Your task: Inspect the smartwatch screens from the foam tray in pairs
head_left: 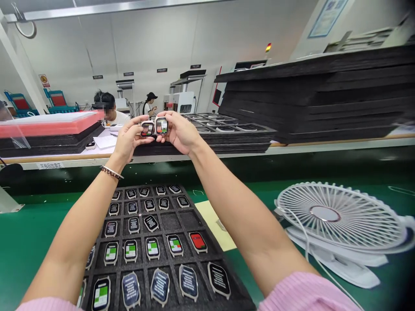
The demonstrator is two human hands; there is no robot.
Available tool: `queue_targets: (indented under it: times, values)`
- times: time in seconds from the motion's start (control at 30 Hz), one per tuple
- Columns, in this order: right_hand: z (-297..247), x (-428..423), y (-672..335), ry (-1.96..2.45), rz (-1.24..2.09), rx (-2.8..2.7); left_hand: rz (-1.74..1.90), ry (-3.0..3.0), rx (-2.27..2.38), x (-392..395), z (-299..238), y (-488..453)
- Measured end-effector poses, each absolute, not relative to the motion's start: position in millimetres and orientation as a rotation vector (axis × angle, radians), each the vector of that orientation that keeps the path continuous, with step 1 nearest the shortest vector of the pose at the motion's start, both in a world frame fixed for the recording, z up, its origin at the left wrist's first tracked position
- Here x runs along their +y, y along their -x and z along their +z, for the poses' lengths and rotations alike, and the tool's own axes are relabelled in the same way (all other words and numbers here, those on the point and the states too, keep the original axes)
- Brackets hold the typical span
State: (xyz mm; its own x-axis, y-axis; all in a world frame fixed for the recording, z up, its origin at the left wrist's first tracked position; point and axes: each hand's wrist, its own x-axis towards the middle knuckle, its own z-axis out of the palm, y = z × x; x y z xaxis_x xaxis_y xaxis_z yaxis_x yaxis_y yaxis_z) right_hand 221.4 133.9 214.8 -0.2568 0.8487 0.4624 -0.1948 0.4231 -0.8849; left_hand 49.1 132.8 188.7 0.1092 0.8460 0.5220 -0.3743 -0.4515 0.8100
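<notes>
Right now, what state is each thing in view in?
left hand: raised, gripping left watch, screen lit.
right hand: raised, gripping right watch, screen lit.
foam tray: lying flat, mostly filled, some cells empty.
red-screen watch: seated in tray, lit.
fan: tipped face-up, blades appear still.

Holding up a watch (pixel 147 128) in the left hand (pixel 129 138) and a second watch (pixel 161 125) in the right hand (pixel 181 131), pinched at the edges, screens lit, side by side; bracelet (pixel 111 172) on the left wrist; below, on the green table (pixel 32 233), a foam tray (pixel 171 220) of watches, yellow sheet (pixel 214 224) just beside; white fan (pixel 340 216) at right; black stack (pixel 317 99) behind
</notes>
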Motion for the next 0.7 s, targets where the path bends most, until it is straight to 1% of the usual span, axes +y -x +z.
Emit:
queue_targets:
  times: [0.27, 0.7]
  values:
    - [211.8, 142.2, -227.7, 0.549, 1.186, -1.541, 1.45, -1.404, 0.499, 146.2, 178.4, -40.7]
    - [204.3, 140.2, -233.9, 0.544, 1.078, -1.651, 1.476, -1.524, 0.421, 156.1, 168.2, -36.9]
